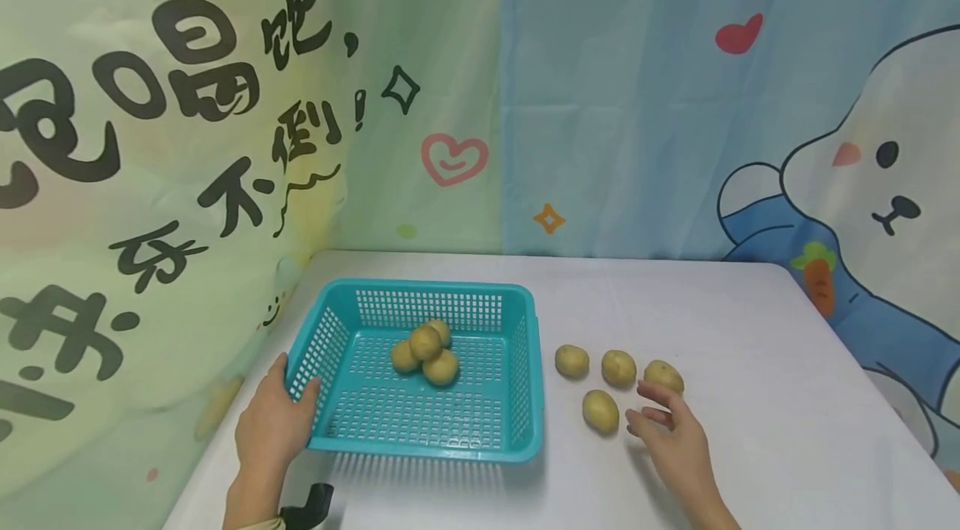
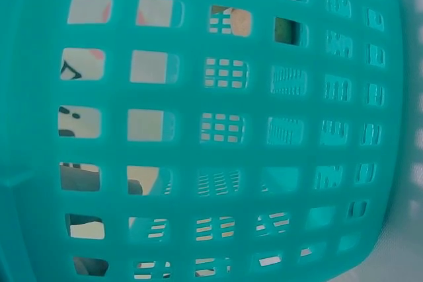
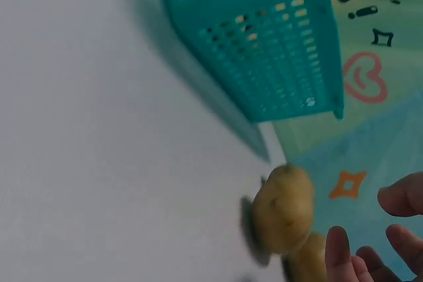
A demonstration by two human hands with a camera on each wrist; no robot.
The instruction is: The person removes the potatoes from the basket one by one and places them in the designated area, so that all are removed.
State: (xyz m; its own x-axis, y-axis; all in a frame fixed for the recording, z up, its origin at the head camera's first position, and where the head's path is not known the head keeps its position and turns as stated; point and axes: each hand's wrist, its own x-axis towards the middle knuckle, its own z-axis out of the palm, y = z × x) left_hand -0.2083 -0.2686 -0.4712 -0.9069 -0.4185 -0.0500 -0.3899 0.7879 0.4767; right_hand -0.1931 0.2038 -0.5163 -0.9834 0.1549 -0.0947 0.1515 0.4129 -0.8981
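Note:
A turquoise plastic basket [image 1: 341,397] stands on the white table, and several potatoes [image 1: 425,342] lie heaped in it. My left hand [image 1: 272,423] grips the basket's left side, thumb over the rim. The slotted basket wall [image 2: 254,100] fills the left wrist view, so the left fingers are hidden there. To the right of the basket lie several loose potatoes [image 1: 601,412]. Beside them hovers my right hand [image 1: 681,448], its fingers loosely bent with nothing between them. The right wrist view shows a potato [image 3: 284,209] near those fingertips, apart from them.
The white table [image 1: 757,397] reaches back to a printed cloth backdrop [image 1: 600,113] with lettering, hearts and a cartoon bear. A dark curved object [image 1: 311,507] shows below my left wrist; its kind is unclear.

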